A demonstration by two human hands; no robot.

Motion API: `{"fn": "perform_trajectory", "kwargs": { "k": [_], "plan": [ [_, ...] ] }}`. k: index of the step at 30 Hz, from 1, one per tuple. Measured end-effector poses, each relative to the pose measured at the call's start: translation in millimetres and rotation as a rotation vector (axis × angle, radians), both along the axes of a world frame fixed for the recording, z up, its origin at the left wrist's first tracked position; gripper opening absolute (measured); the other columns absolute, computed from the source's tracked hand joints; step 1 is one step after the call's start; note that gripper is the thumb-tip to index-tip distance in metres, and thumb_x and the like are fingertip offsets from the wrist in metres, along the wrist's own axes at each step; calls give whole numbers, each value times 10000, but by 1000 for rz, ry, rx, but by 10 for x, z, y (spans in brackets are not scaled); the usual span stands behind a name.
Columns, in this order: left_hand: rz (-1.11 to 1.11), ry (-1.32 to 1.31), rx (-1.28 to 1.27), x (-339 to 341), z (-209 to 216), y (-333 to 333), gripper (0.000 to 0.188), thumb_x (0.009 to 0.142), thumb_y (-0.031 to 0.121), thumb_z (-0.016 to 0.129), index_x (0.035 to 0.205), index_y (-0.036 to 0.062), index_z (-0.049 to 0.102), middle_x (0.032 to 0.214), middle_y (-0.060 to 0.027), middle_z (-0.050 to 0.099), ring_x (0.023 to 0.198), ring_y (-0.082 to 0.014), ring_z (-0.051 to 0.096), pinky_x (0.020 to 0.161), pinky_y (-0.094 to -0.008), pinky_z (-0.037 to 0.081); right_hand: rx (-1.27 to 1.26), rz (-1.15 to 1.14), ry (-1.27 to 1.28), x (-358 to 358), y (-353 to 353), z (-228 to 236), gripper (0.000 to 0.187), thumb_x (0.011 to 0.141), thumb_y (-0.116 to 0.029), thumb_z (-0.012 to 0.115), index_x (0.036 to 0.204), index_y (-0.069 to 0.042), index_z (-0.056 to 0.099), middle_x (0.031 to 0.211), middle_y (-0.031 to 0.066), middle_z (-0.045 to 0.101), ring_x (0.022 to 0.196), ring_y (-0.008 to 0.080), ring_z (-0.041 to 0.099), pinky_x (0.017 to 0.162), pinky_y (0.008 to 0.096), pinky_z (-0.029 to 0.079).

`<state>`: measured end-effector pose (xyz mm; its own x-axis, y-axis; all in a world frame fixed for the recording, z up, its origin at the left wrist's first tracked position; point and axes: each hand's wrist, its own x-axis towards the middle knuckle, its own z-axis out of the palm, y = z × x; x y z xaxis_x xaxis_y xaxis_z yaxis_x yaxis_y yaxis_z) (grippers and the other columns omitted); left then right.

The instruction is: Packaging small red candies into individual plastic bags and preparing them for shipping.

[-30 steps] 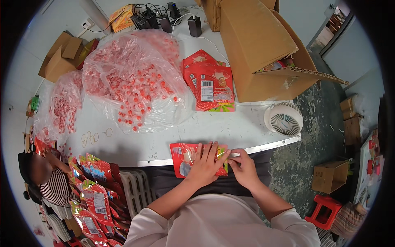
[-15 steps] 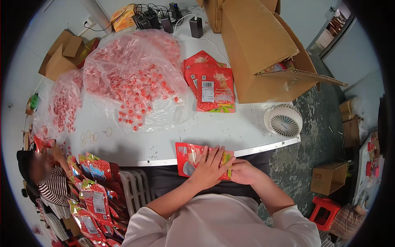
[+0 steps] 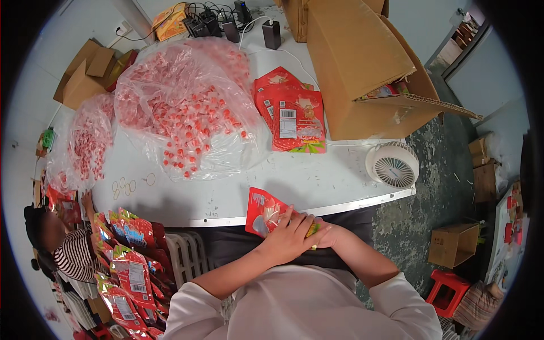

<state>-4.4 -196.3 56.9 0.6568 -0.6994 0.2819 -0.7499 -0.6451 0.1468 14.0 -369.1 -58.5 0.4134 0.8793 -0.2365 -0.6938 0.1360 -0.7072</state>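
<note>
A red printed pouch (image 3: 260, 211) is between my hands, just off the table's near edge and above my lap. My left hand (image 3: 290, 237) presses over its front, fingers bent across it toward the other hand. With my right hand (image 3: 327, 234) I grip the pouch's green-trimmed end; the left fingers partly cover this hand. The pouch's upper left part sticks out, tilted and slightly bent. Farther back on the table lie several flat red pouches (image 3: 297, 122), overlapping. Left of them spreads a clear plastic bag (image 3: 192, 113) of small red wrapped candies.
A large open carton (image 3: 362, 73) and a small white fan (image 3: 394, 165) stand at the right. Rubber bands (image 3: 124, 187) lie at the left. Filled red pouches (image 3: 133, 272) pile up beside my chair. A co-worker in a striped top (image 3: 73, 255) sits at far left.
The pouch has tilted and bent, its right part now more covered by my hands. My left hand has shifted slightly right over my right hand. The co-worker's arm has moved.
</note>
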Motion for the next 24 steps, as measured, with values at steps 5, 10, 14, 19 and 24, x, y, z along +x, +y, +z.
{"fn": "perform_trajectory", "kwargs": {
  "k": [5,10,14,19,24],
  "plan": [
    [-63,89,31,35,6,-21,745,761,167,629,1474,145,414,1155,-150,590,1071,-304,588,1073,-566,357,-310,64,-865,-62,79,9,495,1002,-306,484,1470,-162,411,1482,114,420,1373,253,399,1132,408,340],
    [-144,196,-8,3,-38,-115,771,739,151,633,1471,83,402,1118,-147,598,1069,-309,597,1064,-517,394,-378,115,-1019,-156,4,231,551,987,-276,525,1498,-148,365,1534,111,344,1412,261,338,1156,403,298],
    [-192,320,-98,146,174,-20,960,643,255,788,1480,61,361,1295,-192,525,1248,-378,497,1115,-550,321,-429,149,-1147,8,-23,449,603,975,-253,558,1521,-137,327,1576,108,284,1443,267,289,1176,399,265],
    [-16,393,37,277,198,284,1103,533,288,880,1474,55,353,1417,-209,427,1356,-389,380,1151,-564,247,-290,80,-828,89,-123,336,542,942,-314,608,1439,-149,470,1502,105,420,1374,274,397,1166,392,285],
    [-66,316,15,130,52,160,993,537,246,859,1414,64,432,1208,-147,511,1174,-332,495,1126,-549,296,-242,72,-861,58,-1,329,527,927,-284,635,1415,-145,493,1469,107,450,1360,236,412,1147,376,308]
  ]
}}
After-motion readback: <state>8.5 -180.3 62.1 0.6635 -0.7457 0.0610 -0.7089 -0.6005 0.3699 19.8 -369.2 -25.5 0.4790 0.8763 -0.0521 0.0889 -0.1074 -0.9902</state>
